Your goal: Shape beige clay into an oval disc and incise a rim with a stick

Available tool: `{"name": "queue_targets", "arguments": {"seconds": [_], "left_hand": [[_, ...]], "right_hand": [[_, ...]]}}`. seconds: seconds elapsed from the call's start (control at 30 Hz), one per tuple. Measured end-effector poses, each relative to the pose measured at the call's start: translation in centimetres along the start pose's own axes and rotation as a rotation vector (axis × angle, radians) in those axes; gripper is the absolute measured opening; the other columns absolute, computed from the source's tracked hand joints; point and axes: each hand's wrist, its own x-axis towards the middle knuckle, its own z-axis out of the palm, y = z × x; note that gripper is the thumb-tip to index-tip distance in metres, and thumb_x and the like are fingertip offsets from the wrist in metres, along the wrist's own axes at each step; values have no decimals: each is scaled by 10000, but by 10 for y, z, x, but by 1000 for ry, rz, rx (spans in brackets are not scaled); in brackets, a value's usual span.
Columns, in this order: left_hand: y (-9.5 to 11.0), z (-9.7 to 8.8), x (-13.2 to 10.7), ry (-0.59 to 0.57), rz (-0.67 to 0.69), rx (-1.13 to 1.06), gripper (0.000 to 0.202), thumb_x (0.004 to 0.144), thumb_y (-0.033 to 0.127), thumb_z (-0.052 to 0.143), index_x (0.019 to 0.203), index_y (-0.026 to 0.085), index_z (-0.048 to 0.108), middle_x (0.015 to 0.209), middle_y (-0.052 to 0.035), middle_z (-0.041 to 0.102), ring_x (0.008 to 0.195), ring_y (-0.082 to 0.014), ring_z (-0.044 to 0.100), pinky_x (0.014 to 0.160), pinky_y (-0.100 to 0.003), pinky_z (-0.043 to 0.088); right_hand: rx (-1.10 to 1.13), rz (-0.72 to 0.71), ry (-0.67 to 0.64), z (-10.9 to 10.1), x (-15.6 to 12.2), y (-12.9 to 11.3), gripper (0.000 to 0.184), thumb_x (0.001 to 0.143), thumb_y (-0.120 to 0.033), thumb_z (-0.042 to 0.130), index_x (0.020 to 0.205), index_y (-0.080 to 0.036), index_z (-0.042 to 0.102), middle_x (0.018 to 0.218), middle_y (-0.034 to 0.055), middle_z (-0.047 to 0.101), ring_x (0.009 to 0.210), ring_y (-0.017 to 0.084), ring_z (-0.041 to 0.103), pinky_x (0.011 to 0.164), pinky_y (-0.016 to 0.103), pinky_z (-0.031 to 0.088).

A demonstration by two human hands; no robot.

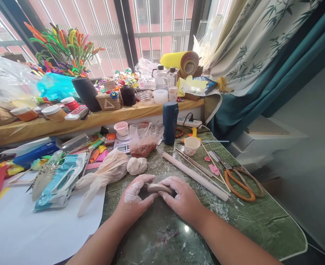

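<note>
My left hand (133, 198) and my right hand (180, 197), both dusted white, are closed around a small flat brownish piece of clay or dough (158, 188) that they hold between their fingertips just above the green marble table (247, 217). A white lump of dough (136, 165) lies a little beyond my left hand. A long white rolling pin (195, 176) lies slantwise just past my right hand.
Orange-handled scissors (239, 182), thin sticks and pink paper bits lie at the right. A paper cup (191, 145), a blue bottle (170, 122), a bag of red-brown stuff (143, 141), a scale and a crumpled bag (104, 175) stand behind. White paper (27, 228) and packets cover the left.
</note>
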Motion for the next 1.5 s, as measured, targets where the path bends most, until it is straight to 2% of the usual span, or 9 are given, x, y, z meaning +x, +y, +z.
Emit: {"name": "queue_targets", "arguments": {"seconds": [0.2, 0.43, 0.6, 0.8, 0.93, 1.07, 1.23, 1.4, 1.5], "left_hand": [[-5, 2, -2, -28, -60, 29, 327, 860, 296, 690, 1186, 269, 701, 1182, -48, 757, 1112, -262, 695, 1041, -437, 510], [-5, 1, -2, -21, -54, -25, 276, 852, 286, 705, 1126, 254, 714, 1094, -42, 775, 1020, -241, 722, 944, -371, 553], [-3, 1, -1, -22, -27, 9, 172, 854, 262, 679, 1019, 254, 728, 989, -20, 769, 928, -222, 716, 879, -350, 557], [0, 1, 0, -21, -20, 13, 253, 838, 282, 711, 1090, 258, 714, 1073, -33, 767, 1007, -237, 706, 951, -371, 533], [1, 1, 0, -66, -94, -76, 189, 852, 299, 685, 1030, 239, 711, 1011, -37, 768, 953, -234, 708, 894, -355, 545], [5, 1, -2, -83, -199, -289, 263, 841, 332, 703, 1070, 207, 668, 1037, -60, 754, 956, -237, 702, 848, -329, 556], [14, 2, -1, -83, -316, -453, 276, 796, 411, 757, 903, 189, 632, 839, -23, 702, 779, -186, 641, 709, -272, 516], [18, 3, 3, -14, -354, -492, 326, 721, 429, 817, 789, 193, 603, 712, 26, 633, 671, -144, 567, 620, -228, 461], [16, 2, 3, -49, -370, -517, 332, 719, 425, 829, 875, 180, 669, 800, -9, 704, 735, -168, 617, 671, -249, 495]], "right_hand": [[-31, 76, -70, -1, 0, 0, 277, 834, -177, 733, 1098, -254, 698, 1096, 35, 744, 1034, 242, 673, 907, 373, 514], [-53, 3, -16, 1, 0, 4, 219, 876, -143, 675, 1061, -256, 703, 1041, 22, 740, 1010, 225, 664, 923, 378, 505], [-108, 68, -21, 4, 0, 7, 373, 821, -149, 744, 1171, -262, 682, 1132, 48, 719, 1103, 261, 645, 978, 419, 494], [-151, -70, 5, 3, -2, 7, 282, 855, -117, 689, 1096, -262, 697, 1049, 35, 730, 1031, 248, 661, 947, 421, 486], [-1, 35, 48, 4, -4, 5, 322, 846, -183, 711, 1159, -255, 677, 1077, 40, 720, 1020, 234, 665, 941, 401, 508], [233, 173, 73, 4, -4, 3, 413, 836, -240, 733, 1238, -262, 640, 1038, 26, 704, 964, 204, 672, 912, 364, 535], [526, 219, 35, 10, -3, 4, 444, 826, -298, 758, 1239, -245, 605, 971, 23, 695, 910, 199, 685, 834, 338, 568], [543, 277, 7, 12, 0, 7, 320, 814, -248, 744, 1117, -234, 642, 1024, 48, 725, 947, 213, 697, 830, 344, 575], [485, 235, 25, 9, -1, 6, 322, 794, -241, 760, 1102, -237, 664, 1033, 43, 724, 985, 215, 685, 867, 349, 562]]}}
